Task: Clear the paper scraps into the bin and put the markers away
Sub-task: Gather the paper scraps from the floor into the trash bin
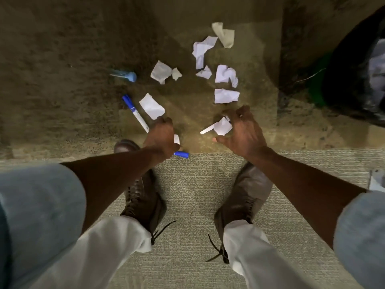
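Observation:
Several white paper scraps (226,95) lie scattered on the brown carpet ahead of my feet. My left hand (162,138) is a fist around a blue marker (181,154), whose end sticks out below the hand; a bit of white paper (176,139) shows beside the fist. My right hand (244,132) has its fingers curled onto a crumpled paper scrap (221,127), with the thumb held apart. A second white marker with a blue cap (135,112) lies on the floor just left of my left hand. A blurred pale blue object (126,75) lies further back on the left.
A bin lined with a black bag (354,84) stands at the right edge, with green showing at its side. My two brown laced shoes (143,197) stand on a lighter grey carpet strip. A white object (377,180) sits at the right edge.

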Action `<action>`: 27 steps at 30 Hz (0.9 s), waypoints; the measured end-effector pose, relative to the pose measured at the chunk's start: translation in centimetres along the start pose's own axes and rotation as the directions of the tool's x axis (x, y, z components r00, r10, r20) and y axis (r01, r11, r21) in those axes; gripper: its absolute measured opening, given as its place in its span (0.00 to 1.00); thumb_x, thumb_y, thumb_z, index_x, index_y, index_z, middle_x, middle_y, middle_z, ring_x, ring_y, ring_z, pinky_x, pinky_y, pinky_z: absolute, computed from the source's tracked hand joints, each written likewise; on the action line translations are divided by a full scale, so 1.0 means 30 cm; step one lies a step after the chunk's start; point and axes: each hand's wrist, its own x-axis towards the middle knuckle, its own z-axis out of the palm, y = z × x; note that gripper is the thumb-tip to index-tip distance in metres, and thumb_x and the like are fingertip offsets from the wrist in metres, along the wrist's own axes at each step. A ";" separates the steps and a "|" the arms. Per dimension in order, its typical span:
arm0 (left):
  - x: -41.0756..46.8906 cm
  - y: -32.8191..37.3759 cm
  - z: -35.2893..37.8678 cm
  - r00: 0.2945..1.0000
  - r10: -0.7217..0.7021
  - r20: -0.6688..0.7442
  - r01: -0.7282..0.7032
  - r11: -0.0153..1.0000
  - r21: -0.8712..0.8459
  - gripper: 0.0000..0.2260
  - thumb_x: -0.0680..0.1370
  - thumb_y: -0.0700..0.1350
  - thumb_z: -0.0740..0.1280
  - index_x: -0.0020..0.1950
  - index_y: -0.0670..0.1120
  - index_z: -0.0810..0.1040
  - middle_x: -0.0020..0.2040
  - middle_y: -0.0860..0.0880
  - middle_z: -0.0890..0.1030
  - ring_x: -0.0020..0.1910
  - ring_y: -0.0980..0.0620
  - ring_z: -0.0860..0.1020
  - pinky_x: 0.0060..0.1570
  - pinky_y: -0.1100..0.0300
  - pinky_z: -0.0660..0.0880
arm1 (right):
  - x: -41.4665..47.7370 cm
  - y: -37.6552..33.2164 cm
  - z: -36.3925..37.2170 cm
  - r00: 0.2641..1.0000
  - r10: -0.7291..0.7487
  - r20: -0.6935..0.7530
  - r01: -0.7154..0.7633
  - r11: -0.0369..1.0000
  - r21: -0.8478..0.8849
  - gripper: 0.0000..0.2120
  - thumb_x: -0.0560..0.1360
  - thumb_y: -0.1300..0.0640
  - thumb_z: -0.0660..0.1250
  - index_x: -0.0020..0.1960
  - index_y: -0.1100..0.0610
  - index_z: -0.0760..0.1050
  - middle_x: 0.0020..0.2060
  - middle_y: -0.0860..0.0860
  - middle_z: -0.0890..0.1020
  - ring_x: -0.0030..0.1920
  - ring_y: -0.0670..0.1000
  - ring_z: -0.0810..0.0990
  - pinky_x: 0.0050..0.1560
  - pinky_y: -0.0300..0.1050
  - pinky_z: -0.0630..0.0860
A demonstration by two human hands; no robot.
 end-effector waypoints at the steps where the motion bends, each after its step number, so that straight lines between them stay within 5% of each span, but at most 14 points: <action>1: 0.006 -0.003 0.017 1.000 0.012 -0.014 -0.012 1.000 0.014 0.36 0.69 0.48 0.81 0.69 0.34 0.70 0.63 0.35 0.76 0.63 0.37 0.76 0.64 0.46 0.75 | 0.012 -0.006 0.025 1.000 -0.016 -0.019 0.015 0.999 -0.044 0.33 0.67 0.46 0.82 0.67 0.54 0.77 0.61 0.60 0.76 0.61 0.62 0.79 0.51 0.57 0.84; 5: 0.020 -0.013 0.061 0.998 0.030 -0.063 -0.032 0.999 -0.034 0.34 0.69 0.45 0.81 0.69 0.38 0.69 0.65 0.38 0.74 0.64 0.36 0.76 0.61 0.43 0.78 | 0.048 -0.026 0.078 0.998 -0.052 -0.022 0.043 0.958 -0.283 0.30 0.72 0.45 0.76 0.71 0.50 0.72 0.66 0.58 0.73 0.66 0.59 0.74 0.44 0.55 0.84; 15: 0.058 -0.062 0.023 0.983 0.073 -0.170 -0.116 0.960 -0.254 0.07 0.73 0.37 0.75 0.46 0.42 0.78 0.50 0.41 0.81 0.51 0.39 0.81 0.49 0.51 0.76 | 0.123 -0.008 0.053 0.986 -0.145 0.082 0.157 0.973 -0.172 0.20 0.78 0.52 0.73 0.68 0.56 0.76 0.61 0.60 0.74 0.60 0.61 0.78 0.49 0.56 0.83; 23: 0.090 -0.122 -0.070 0.960 0.044 -0.275 -0.070 0.994 -0.083 0.09 0.73 0.45 0.77 0.51 0.45 0.84 0.69 0.39 0.70 0.75 0.38 0.67 0.67 0.47 0.74 | 0.119 -0.025 0.073 0.987 -0.140 0.075 0.154 0.958 -0.243 0.16 0.79 0.55 0.72 0.64 0.60 0.75 0.61 0.60 0.75 0.57 0.62 0.79 0.42 0.56 0.82; 27: 0.096 -0.135 -0.059 0.955 0.041 -0.293 -0.066 0.995 -0.077 0.07 0.73 0.42 0.78 0.48 0.43 0.84 0.75 0.36 0.63 0.78 0.34 0.61 0.64 0.45 0.77 | 0.140 -0.014 0.058 0.976 -0.194 0.101 0.217 0.922 -0.320 0.17 0.79 0.54 0.73 0.62 0.61 0.75 0.58 0.59 0.75 0.58 0.61 0.78 0.38 0.56 0.82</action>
